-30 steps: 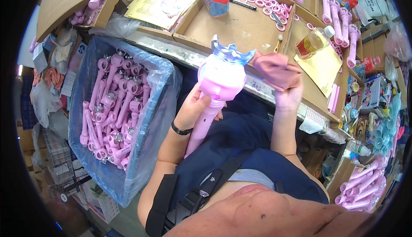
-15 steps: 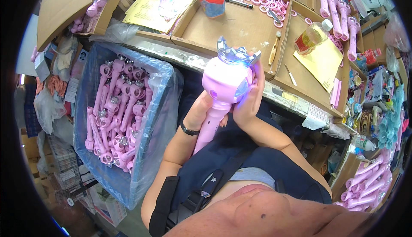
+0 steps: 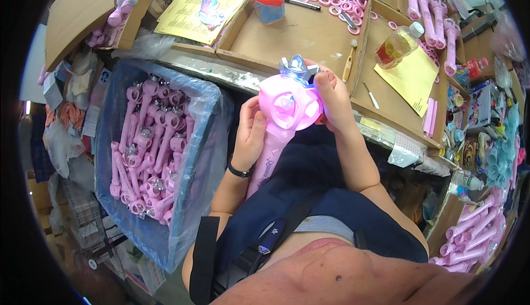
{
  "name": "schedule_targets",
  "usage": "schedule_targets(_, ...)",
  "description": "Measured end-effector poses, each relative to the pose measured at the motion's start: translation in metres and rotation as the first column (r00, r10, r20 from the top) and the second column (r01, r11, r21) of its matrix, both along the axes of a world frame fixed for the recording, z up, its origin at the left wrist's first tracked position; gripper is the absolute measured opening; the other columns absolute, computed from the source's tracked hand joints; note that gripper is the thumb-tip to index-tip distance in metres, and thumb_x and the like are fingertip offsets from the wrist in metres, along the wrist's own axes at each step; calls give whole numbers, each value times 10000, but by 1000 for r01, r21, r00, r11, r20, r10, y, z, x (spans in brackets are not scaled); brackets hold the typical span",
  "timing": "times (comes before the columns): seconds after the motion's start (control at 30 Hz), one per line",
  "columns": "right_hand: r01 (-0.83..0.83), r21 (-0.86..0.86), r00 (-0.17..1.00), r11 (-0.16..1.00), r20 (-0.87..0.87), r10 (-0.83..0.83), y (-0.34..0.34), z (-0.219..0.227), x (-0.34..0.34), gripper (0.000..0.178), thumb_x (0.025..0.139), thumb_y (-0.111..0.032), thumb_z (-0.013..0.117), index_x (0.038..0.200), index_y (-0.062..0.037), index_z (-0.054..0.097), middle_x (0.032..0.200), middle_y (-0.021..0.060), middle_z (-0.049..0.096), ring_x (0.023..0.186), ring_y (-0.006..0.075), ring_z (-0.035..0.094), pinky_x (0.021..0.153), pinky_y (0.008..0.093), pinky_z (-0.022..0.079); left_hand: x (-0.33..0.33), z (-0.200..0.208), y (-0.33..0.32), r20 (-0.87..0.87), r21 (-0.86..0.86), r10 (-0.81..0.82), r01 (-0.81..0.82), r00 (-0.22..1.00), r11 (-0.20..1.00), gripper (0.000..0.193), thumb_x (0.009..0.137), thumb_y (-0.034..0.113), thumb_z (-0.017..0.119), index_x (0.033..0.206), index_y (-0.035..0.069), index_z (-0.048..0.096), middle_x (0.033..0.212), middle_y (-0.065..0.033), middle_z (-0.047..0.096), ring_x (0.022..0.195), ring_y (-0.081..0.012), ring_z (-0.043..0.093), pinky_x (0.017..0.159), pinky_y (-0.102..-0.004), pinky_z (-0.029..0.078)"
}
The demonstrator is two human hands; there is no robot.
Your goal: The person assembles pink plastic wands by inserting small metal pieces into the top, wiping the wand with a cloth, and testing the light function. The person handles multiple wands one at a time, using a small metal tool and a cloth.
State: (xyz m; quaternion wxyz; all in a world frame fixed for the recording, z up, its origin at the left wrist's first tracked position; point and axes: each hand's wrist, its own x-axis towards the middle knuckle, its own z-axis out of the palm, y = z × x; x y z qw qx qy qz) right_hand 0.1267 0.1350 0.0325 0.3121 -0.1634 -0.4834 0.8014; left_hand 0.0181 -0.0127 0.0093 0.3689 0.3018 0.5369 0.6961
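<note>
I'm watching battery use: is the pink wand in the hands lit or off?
Lit: the pink wand has a brightly glowing round head, and blue light shows beneath its silvery crown.

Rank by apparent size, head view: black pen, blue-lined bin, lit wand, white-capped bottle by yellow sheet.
Blue-lined bin
Lit wand
White-capped bottle
Black pen
Nearness to the camera may enlarge the wand.

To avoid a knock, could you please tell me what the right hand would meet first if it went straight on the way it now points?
The right hand would probably meet the silvery faceted crown atop the glowing pink plastic wand; whether they touch is unclear from this single view.
</note>
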Motion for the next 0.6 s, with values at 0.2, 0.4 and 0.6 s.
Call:
schedule_targets(0.2,248,112,956,962,130,-262,-19,3,-6,550,952,-279,526,1313,106,370,1035,94,573,892,94,532,784,210,431,1,3,-1,-316,-112,-102,70,943,991,722,823,357,691,1280,-43,302,1196,-138,502,1120,-193,491,954,-314,391)
schedule_targets(0.4,273,-231,949,934,-94,-301,-36,-5,-8,577,990,-375,379,1366,60,324,1198,165,524,1096,195,518,949,317,404,-6,6,1,-21,-34,-189,188,982,982,731,828,348,687,1321,-11,283,1069,-105,549,804,-124,587,671,-256,495)
schedule_targets(0.6,566,799,692,202,-327,-643,-58,-29,-27,589,925,-345,486,1375,7,344,1431,290,247,1316,462,262,1054,530,238,-7,-3,11,-58,31,-169,171,984,985,711,898,362,590,1390,-18,244,1255,-95,473,1103,-161,505,935,-296,414)
